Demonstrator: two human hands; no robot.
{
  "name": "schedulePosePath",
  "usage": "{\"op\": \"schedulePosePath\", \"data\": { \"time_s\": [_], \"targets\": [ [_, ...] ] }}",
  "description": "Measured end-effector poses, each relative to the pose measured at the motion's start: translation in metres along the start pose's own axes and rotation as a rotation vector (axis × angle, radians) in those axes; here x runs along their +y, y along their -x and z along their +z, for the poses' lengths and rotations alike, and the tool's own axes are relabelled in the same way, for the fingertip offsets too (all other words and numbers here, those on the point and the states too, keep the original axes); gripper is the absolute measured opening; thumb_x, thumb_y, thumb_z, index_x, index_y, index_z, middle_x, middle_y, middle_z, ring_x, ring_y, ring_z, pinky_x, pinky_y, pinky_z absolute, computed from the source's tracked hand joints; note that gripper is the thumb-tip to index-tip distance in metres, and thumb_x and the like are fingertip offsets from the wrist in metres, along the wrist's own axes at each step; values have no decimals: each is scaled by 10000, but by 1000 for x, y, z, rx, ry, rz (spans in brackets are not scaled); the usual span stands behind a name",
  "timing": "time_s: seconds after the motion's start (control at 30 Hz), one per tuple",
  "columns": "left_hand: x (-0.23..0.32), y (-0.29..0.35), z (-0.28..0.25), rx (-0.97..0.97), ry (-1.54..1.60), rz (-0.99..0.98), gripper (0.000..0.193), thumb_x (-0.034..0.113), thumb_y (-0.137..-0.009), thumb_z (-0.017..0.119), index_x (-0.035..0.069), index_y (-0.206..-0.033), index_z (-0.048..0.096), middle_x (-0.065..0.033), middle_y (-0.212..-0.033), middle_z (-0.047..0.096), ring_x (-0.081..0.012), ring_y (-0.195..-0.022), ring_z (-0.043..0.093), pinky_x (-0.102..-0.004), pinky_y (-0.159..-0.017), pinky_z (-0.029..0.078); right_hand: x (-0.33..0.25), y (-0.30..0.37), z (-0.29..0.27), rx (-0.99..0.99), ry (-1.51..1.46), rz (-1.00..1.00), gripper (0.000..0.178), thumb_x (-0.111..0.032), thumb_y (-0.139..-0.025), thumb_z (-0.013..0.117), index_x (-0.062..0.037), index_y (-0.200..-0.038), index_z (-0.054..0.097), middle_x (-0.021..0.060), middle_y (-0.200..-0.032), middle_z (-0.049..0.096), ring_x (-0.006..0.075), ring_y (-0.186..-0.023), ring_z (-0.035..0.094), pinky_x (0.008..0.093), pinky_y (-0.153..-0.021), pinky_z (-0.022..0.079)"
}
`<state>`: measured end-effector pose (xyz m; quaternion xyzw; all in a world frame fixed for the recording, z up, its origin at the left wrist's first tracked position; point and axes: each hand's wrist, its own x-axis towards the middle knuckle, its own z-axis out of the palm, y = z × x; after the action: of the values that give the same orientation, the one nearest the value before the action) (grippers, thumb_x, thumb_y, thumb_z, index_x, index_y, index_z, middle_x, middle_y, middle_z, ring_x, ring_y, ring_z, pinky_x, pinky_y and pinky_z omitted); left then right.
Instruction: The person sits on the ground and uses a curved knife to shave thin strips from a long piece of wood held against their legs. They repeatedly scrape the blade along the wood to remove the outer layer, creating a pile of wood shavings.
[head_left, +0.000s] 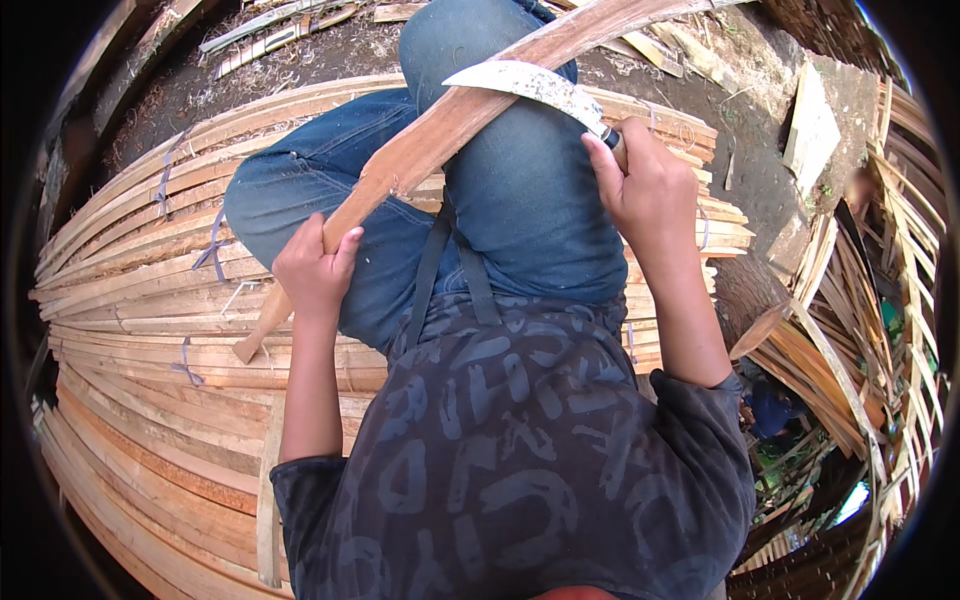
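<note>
Head view, single frame. Person seated on a broad stack of pale split wooden slats [150, 330] tied in bundles with thin blue-grey strapping [212, 250], filling the left and lower left of the frame. Left hand [315, 272], centre left, is closed around a long reddish-brown wooden slat [450, 120]; fingers wrap the lower part, and the short free end juts down-left past the fist. The slat runs diagonally from there up to the upper right, lying across the raised knee in blue denim trousers [520, 190], which appears to act as a rest so the piece stays steady under the blade. Right hand [645, 185], upper right of centre, is clenched on the dark handle of a curved, worn metal knife [530, 85]; the blade sweeps left from the fist and lies on the upper face of the slat just above the knee, edge in contact with the wood, a placement suited to shaving it. Dark patterned grey shirt [520, 470] fills the lower centre. Loose slats and offcuts [850, 330] lie heaped at the right edge; bare dark soil [740, 130] shows at upper right.
</note>
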<state>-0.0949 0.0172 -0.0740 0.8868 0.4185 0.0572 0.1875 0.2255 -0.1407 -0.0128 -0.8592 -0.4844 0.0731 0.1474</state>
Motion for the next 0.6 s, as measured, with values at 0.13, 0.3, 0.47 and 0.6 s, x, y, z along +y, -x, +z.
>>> {"op": "schedulePosePath", "data": {
  "time_s": [0.13,0.3,0.47,0.6],
  "targets": [
    [0,0,4,52,-12,17,555,580,-808,636,30,-772,562,-130,-626,538,-334,-573,570,-400,-491,415,17,-13,-18,14,228,-80,402,-427,-869,653,-88,-723,492,57,-590,569,256,-479,580,365,-430,449],
    [3,0,5,61,-15,22,559,580,-804,639,32,-753,546,-128,-624,533,-337,-570,566,-399,-487,410,50,-29,-43,47,382,114,431,-462,-929,547,-73,-743,528,107,-659,625,320,-547,623,415,-486,485],
    [-1,-1,3,11,-18,11,550,571,-805,642,31,-764,551,-129,-633,537,-337,-573,567,-401,-491,410,181,-25,-168,293,713,653,558,-470,-983,411,19,-819,624,220,-756,647,390,-779,638,478,-710,472],
    [3,0,2,32,9,4,535,556,-810,644,29,-775,564,-134,-638,544,-342,-590,575,-404,-503,417,136,-1,-153,333,293,589,532,-462,-977,468,21,-790,588,120,-605,527,244,-588,516,385,-597,416]
  ]
}}
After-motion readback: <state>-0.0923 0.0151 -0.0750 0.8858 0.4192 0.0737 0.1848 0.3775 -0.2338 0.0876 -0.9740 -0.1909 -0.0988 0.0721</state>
